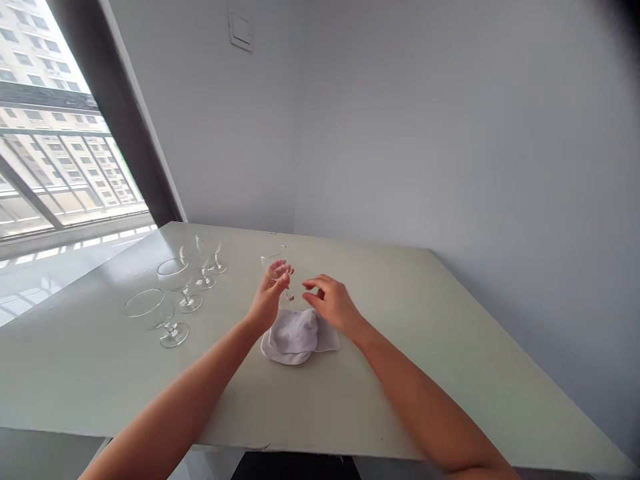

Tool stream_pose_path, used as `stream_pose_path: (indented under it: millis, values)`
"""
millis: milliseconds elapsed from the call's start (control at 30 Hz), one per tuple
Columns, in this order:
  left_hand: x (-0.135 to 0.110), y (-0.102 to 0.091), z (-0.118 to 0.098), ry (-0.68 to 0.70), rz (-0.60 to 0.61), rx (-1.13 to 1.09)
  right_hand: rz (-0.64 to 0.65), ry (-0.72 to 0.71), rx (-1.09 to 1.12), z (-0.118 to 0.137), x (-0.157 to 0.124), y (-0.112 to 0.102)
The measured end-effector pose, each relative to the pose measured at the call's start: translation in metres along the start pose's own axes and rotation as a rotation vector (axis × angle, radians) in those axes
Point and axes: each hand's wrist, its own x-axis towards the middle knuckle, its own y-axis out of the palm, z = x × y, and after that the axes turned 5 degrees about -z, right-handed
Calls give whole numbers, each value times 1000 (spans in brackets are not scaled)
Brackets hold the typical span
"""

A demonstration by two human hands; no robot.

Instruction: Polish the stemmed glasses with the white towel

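My left hand point(270, 293) is wrapped round the bowl of a clear stemmed glass point(273, 257), which it holds tilted above the table. The stem and foot point down and to the right; their outline is faint. Just right of the foot, my right hand point(330, 301) has its fingers curved, with a gap between thumb and forefinger and nothing visible between them. Whether it touches the foot's edge I cannot tell. Below both hands a folded white cloth point(295, 333) lies on the table.
Several similar glasses stand in a row on the left of the pale table point(400, 373), among them a near glass point(150, 310) and one behind it point(174, 273). Grey walls point(400, 133) border the table at the back and right. A window point(55, 127) is at the left.
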Motion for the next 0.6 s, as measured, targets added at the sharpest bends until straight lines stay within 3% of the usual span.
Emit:
stream_pose_path:
  millis: [167, 300, 467, 600]
  values:
    - [-19, 15, 7, 49, 128, 184, 60, 32, 145, -6, -2, 27]
    - [-17, 13, 22, 148, 91, 394, -106, 195, 164, -40, 16, 19]
    - [-12, 6, 49, 56, 121, 661, -424, 464, 8, -118, 43, -46]
    - [-12, 4, 54, 4, 108, 690, -612, 609, -143, -170, 39, -109]
